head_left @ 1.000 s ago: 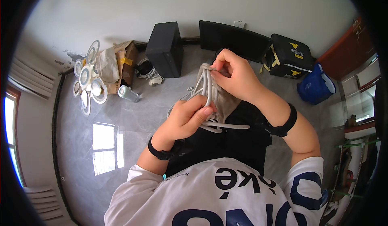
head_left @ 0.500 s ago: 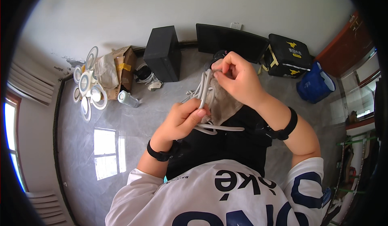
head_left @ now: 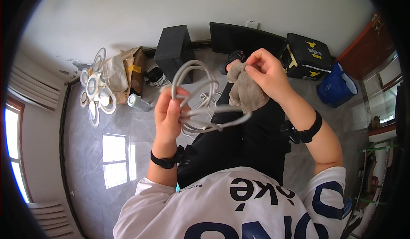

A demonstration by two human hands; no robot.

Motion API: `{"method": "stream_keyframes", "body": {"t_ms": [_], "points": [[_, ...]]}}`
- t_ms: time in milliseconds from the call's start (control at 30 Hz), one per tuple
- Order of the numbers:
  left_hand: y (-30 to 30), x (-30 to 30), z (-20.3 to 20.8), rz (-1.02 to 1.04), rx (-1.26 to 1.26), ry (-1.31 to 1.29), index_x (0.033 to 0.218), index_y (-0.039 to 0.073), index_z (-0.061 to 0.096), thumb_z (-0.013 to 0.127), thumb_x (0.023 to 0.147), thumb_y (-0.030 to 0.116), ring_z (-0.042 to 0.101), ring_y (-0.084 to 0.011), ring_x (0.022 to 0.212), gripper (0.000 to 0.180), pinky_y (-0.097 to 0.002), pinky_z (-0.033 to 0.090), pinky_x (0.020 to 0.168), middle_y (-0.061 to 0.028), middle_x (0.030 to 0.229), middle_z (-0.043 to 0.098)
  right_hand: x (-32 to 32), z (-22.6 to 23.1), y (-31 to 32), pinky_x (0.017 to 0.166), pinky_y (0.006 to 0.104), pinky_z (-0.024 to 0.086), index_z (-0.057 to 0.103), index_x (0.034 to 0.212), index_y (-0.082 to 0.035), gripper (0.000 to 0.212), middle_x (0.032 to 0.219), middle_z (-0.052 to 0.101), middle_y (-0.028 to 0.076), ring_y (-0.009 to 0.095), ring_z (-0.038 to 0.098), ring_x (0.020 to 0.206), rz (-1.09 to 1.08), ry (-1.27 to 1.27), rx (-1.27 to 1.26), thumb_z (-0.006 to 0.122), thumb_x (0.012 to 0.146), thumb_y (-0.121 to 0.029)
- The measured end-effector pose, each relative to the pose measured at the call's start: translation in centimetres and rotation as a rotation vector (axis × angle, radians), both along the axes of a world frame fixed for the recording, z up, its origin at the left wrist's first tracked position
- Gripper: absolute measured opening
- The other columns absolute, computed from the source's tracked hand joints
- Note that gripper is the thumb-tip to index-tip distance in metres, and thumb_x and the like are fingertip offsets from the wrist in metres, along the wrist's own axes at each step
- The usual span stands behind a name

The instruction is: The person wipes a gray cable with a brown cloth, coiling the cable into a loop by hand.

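Loops of a pale grey cable (head_left: 197, 62) are gathered in my left hand (head_left: 167, 118), with the thumb and fingers closed around them. The loops spread open to the right of that hand, over my lap. My right hand (head_left: 270, 74) pinches the upper edge of a crumpled grey-brown cloth (head_left: 248, 92), which hangs down above my right thigh. One strand of the cable reaches across to the cloth's lower edge; whether it touches the cloth, I cannot tell.
Thin white cords (head_left: 206, 103) lie on the floor beyond the loops. A black computer case (head_left: 174, 53), a black monitor (head_left: 245, 40), a black box bag (head_left: 308, 57) and a blue bag (head_left: 336, 87) stand by the wall. Leftward are a bottle (head_left: 139, 103), a cardboard box (head_left: 136, 70) and a ring-shaped lamp (head_left: 95, 87).
My left hand has moved left and up, and the cable loops have opened out. The cloth has come up off my lap, bunched beneath my right hand, separated from most of the cable.
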State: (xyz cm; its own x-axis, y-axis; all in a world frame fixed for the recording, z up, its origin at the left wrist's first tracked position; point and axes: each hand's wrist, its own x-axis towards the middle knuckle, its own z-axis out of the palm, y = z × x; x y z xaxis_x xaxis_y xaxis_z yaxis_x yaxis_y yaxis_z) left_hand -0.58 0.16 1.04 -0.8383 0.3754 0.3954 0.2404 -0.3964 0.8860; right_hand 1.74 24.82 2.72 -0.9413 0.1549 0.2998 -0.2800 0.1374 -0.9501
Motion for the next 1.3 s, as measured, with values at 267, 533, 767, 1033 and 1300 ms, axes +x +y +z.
{"method": "stream_keyframes", "body": {"t_ms": [267, 533, 767, 1033, 1300], "points": [[-3.3, -2.6, -0.8, 0.481, -0.308, -0.268, 0.109, 0.003, 0.042, 0.059, 0.078, 0.006, 0.028, -0.0023, 0.039, 0.036, -0.0186, 0.018, 0.036, 0.0041, 0.057, 0.041, 0.2, 0.8, 3.0, 0.07, 0.0191, 0.04, 0.048, 0.084, -0.003, 0.009, 0.083, 0.052, 0.0, 0.006, 0.049, 0.077, -0.167, 0.035, -0.044, 0.055, 0.079, 0.0], [-9.7, -3.7, -1.5, 0.677, -0.175, -0.324, 0.106, 0.002, 0.043, 0.058, 0.08, 0.01, 0.028, -0.0028, 0.036, 0.031, -0.0185, 0.018, 0.034, 0.0048, 0.049, 0.037, -0.4, 3.1, 4.6, 0.067, 0.0194, 0.041, 0.049, 0.084, -0.002, 0.008, 0.078, 0.052, 0.0, 0.006, 0.05, 0.073, -0.204, 0.066, -0.023, 0.056, 0.079, -0.002], [-12.3, -2.9, -0.9, 0.845, -0.115, -0.33, 0.106, 0.003, 0.043, 0.06, 0.08, 0.011, 0.028, -0.0023, 0.037, 0.032, -0.0191, 0.018, 0.035, 0.0057, 0.048, 0.037, -4.6, 3.4, 4.6, 0.07, 0.0207, 0.04, 0.05, 0.086, -0.003, 0.013, 0.081, 0.052, 0.001, 0.008, 0.05, 0.075, -0.034, -0.31, 0.194, 0.056, 0.075, 0.002], [-14.0, 0.2, -0.7, 0.895, -0.082, -0.4, 0.105, 0.005, 0.043, 0.06, 0.078, 0.008, 0.029, -0.0016, 0.038, 0.032, -0.0182, 0.019, 0.035, 0.0054, 0.055, 0.04, -20.1, 7.2, -0.3, 0.066, 0.0226, 0.042, 0.053, 0.087, -0.002, 0.012, 0.078, 0.054, 0.003, 0.011, 0.05, 0.073, 0.105, -0.031, -0.036, 0.057, 0.076, -0.002], [-16.1, 2.0, -0.8, 0.946, -0.102, -0.426, 0.106, 0.006, 0.043, 0.057, 0.078, 0.003, 0.027, -0.0018, 0.037, 0.031, -0.0189, 0.018, 0.035, 0.0054, 0.052, 0.038, -27.2, 2.5, 5.1, 0.064, 0.0311, 0.047, 0.048, 0.1, -0.005, 0.027, 0.089, 0.052, 0.006, 0.016, 0.052, 0.078, -0.381, -0.314, 0.102, 0.057, 0.074, -0.009]]}}
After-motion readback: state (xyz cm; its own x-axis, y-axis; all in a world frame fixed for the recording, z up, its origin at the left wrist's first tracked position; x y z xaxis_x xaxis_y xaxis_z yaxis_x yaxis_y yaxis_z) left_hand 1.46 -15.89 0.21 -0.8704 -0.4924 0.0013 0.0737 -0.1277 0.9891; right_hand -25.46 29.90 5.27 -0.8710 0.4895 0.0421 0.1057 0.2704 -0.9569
